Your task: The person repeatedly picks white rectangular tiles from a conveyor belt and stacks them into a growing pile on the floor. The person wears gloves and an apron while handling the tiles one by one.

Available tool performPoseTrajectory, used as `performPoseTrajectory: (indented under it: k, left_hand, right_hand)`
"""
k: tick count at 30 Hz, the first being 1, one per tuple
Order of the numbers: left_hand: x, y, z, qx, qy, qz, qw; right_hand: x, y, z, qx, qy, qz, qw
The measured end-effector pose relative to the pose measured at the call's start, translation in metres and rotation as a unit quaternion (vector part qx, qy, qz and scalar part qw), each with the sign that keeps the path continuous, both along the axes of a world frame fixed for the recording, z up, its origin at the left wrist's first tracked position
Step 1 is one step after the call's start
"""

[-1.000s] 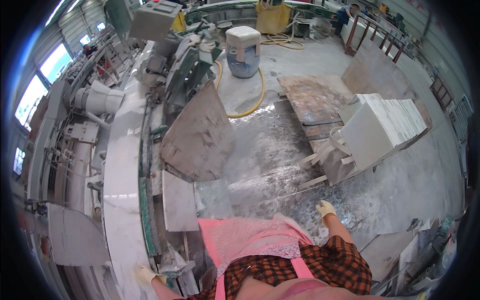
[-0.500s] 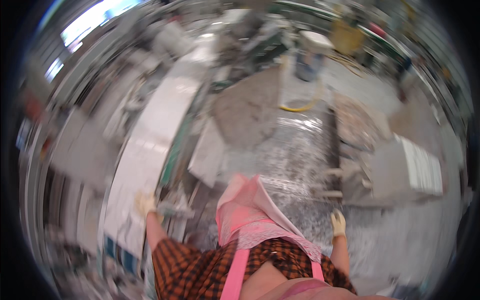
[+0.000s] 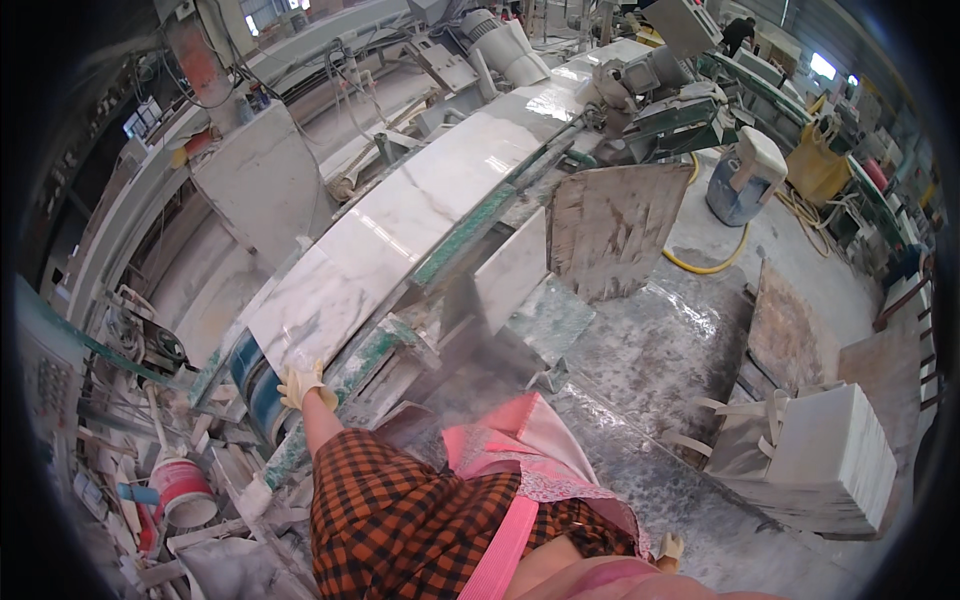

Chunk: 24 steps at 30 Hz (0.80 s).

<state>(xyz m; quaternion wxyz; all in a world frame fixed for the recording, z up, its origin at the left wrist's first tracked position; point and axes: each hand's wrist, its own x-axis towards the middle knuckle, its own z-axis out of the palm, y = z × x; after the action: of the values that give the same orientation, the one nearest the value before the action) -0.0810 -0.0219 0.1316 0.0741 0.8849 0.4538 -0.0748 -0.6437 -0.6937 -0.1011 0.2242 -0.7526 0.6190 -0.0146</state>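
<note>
My left hand (image 3: pixel 303 385), in a cream glove, lies with fingers spread on the near corner of a white marble slab (image 3: pixel 312 310) with grey veins. The slab rests on a long conveyor (image 3: pixel 262 395), whose blue belt shows at the near end. More polished slabs (image 3: pixel 430 185) lie end to end farther along it. My right hand (image 3: pixel 670 548), also gloved, hangs low beside my pink apron (image 3: pixel 530 440), away from the slabs. Its fingers look loosely apart and hold nothing I can see; my body hides part of that arm.
Stacked white slabs with straps (image 3: pixel 825 460) stand at right. A worn board (image 3: pixel 615 230) leans upright ahead, near a blue drum (image 3: pixel 742 185) and a yellow hose (image 3: pixel 710 268). At lower left are a red-and-white bucket (image 3: pixel 185 490) and scrap pieces. The grey floor (image 3: pixel 640 400) looks wet.
My view has swung left, so the conveyor now runs diagonally to the upper right. My left hand still lies at the slab's near end; my right hand sits lower in view.
</note>
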Motion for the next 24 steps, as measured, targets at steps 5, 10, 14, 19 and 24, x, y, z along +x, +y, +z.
performPoseTrajectory:
  k: [5, 10, 14, 19, 24]
  left_hand:
    - [0.003, 0.032, -0.02, 0.074, -0.046, -0.018, 0.996]
    - [0.014, 0.071, -0.044, 0.154, -0.059, -0.121, 0.979]
    - [0.029, 0.107, -0.052, 0.072, -0.095, -0.019, 0.993]
    - [0.05, 0.152, -0.045, 0.013, -0.029, -0.018, 0.999]
    - [0.055, 0.176, -0.019, -0.138, -0.179, -0.231, 0.946]
  right_hand:
    - [0.04, -0.032, -0.008, 0.106, -0.141, 0.027, 0.984]
    - [0.083, -0.07, -0.008, 0.105, -0.178, 0.074, 0.976]
    - [0.144, -0.065, 0.019, 0.128, -0.113, 0.191, 0.967]
    - [0.263, -0.01, 0.078, 0.166, -0.107, 0.223, 0.955]
    - [0.338, 0.038, 0.108, 0.169, -0.175, 0.221, 0.945]
